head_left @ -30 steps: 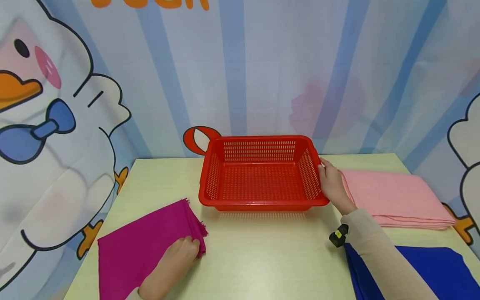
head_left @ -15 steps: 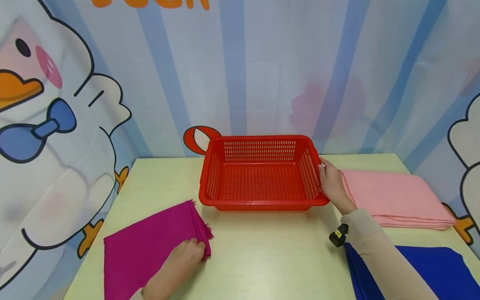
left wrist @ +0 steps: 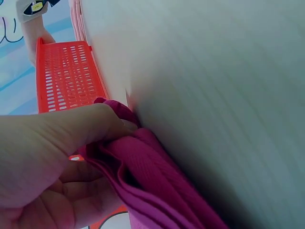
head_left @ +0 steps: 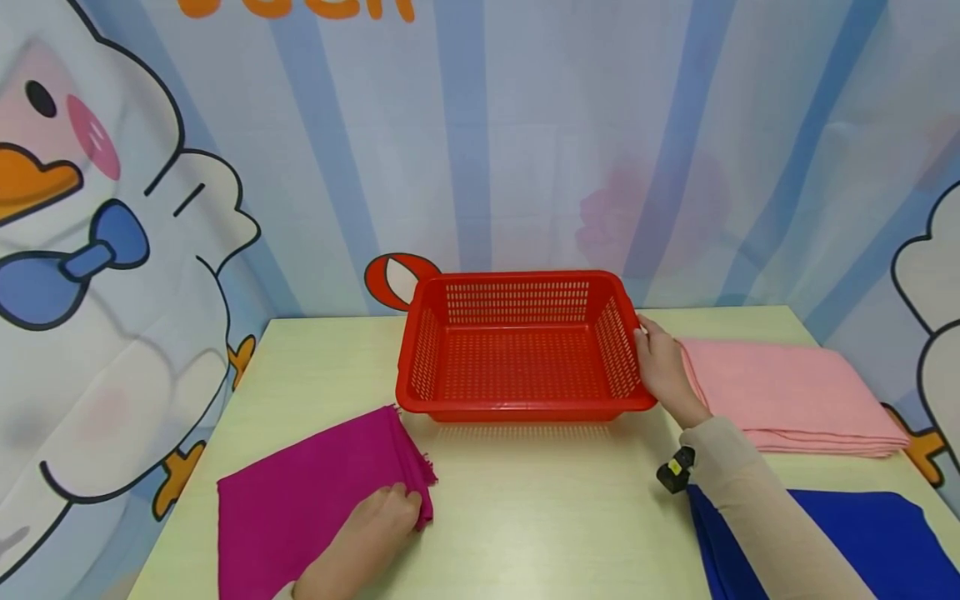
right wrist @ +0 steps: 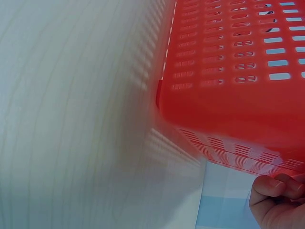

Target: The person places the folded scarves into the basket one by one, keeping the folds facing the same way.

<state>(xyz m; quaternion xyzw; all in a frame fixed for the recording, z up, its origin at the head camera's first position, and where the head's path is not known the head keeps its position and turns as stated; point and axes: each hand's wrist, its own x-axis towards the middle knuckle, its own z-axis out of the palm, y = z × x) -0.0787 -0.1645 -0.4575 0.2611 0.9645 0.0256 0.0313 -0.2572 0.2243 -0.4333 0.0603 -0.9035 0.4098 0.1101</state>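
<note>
At the front left of the table lies a folded magenta cloth (head_left: 315, 483) with a frayed edge. My left hand (head_left: 375, 525) pinches its right-hand folded edge; in the left wrist view the thumb presses on the layers of cloth (left wrist: 157, 176), with the fingers beneath. A red plastic basket (head_left: 517, 358) with slotted walls stands at the table's back middle, and nothing lies inside it. My right hand (head_left: 666, 367) grips the rim at its right end. In the right wrist view, curled fingers (right wrist: 274, 188) show at that rim, beside the slotted wall.
A folded pink cloth (head_left: 795, 396) lies at the back right, just past my right hand. Under my right forearm is a folded blue cloth (head_left: 862, 533). A printed curtain (head_left: 525, 142) hangs behind the pale wooden table (head_left: 547, 508).
The left hand has slid the magenta cloth a little to the right, closer to the basket's front left corner. Basket and right hand stay where they were.
</note>
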